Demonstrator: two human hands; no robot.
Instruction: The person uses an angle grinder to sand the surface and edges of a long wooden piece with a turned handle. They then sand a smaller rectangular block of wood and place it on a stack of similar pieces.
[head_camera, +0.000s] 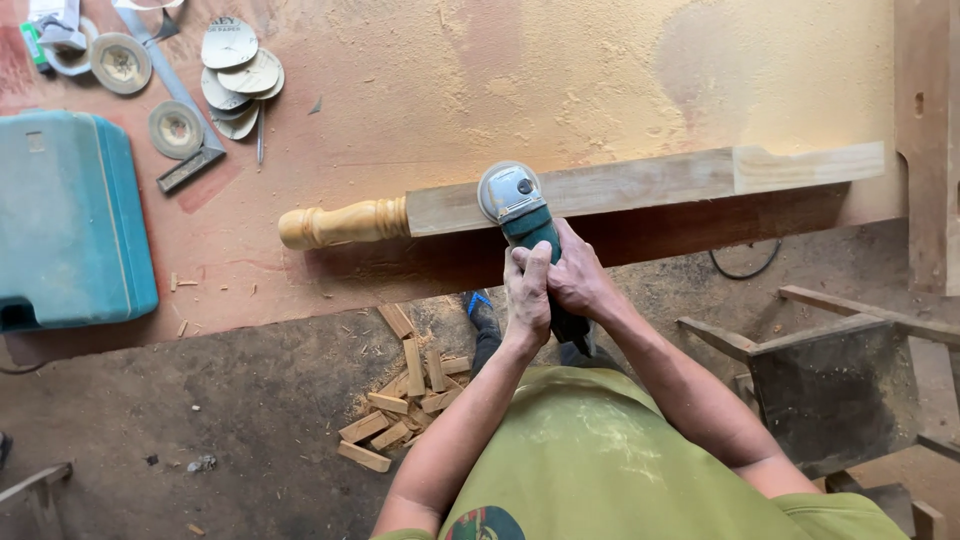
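Both my hands grip the body of a teal angle grinder (520, 212). My left hand (527, 297) wraps the rear of the handle, and my right hand (577, 275) sits beside it on the right. The grinder's round disc guard rests on top of a long wooden post (640, 182) lying across the workbench. The post has a square section on the right and a turned, rounded end (340, 222) on the left.
A dusty workbench (420, 90) holds a teal tool case (70, 215), several sanding discs (240, 75) and a metal square (180, 110) at the left. Wood offcuts (400, 400) lie on the floor below. A dark wooden frame (830, 380) stands at right.
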